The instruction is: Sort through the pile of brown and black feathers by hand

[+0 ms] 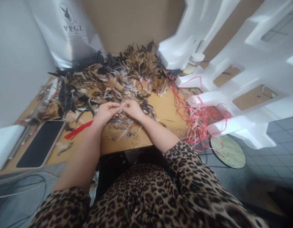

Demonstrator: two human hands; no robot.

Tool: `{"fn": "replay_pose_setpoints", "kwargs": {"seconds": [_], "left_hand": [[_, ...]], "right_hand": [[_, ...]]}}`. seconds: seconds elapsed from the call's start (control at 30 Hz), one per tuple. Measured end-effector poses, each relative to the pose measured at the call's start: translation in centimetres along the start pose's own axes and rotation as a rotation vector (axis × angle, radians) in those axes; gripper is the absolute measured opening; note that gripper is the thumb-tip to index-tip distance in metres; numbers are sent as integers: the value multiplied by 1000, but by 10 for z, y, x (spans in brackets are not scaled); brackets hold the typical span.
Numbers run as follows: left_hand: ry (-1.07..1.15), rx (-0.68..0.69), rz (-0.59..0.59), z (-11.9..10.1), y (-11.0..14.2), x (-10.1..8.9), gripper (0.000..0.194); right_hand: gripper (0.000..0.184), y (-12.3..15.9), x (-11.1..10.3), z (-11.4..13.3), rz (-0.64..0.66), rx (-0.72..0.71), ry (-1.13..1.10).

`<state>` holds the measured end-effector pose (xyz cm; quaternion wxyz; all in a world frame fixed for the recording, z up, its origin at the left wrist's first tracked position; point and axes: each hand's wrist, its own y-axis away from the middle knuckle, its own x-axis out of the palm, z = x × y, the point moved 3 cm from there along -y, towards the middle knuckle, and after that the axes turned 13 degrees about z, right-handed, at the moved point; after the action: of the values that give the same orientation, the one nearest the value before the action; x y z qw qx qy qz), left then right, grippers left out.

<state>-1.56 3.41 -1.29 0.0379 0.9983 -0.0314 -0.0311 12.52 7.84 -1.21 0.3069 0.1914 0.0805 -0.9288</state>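
My left hand (106, 113) and my right hand (132, 109) meet over the front of the table, fingertips pinched together on a small pale feather (122, 106). Fingers cover most of it, so its full shape is hidden. Beyond them spreads a wide heap of brown and black feathers (96, 85). Loose grey fluff and bits of feather (124, 126) lie just below my hands. Black-handled scissors (146, 107) rest close to my right hand, partly among feathers. Beside my left forearm is a bundle of red strips (78, 129).
A phone (40, 144) lies at the left, near a white box (8, 145). Behind stands a silver bag (70, 34). Tangled red and pink string (198, 123) hangs over white foam pieces (222, 126) at right. A lidded jar (194, 63) and a round stool (228, 151) are also there.
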Motion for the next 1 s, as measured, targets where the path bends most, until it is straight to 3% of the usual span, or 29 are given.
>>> {"fn": "replay_pose_setpoints", "kwargs": {"seconds": [0.23,0.47,0.7,1.0], "left_hand": [[9,-24,-15,4,-1,0,26],[43,-64,-24,5,-1,-1,13],[-44,-62,-3,8,-2,-3,24],[-137,31,-23,-3,6,2,21]], "right_hand": [[16,-1,2,-3,69,-2,-98],[14,-1,-4,2,-14,-56,33],[17,-3,-3,-4,46,-6,-68],[20,-2,-1,-3,121,37,-181]]}}
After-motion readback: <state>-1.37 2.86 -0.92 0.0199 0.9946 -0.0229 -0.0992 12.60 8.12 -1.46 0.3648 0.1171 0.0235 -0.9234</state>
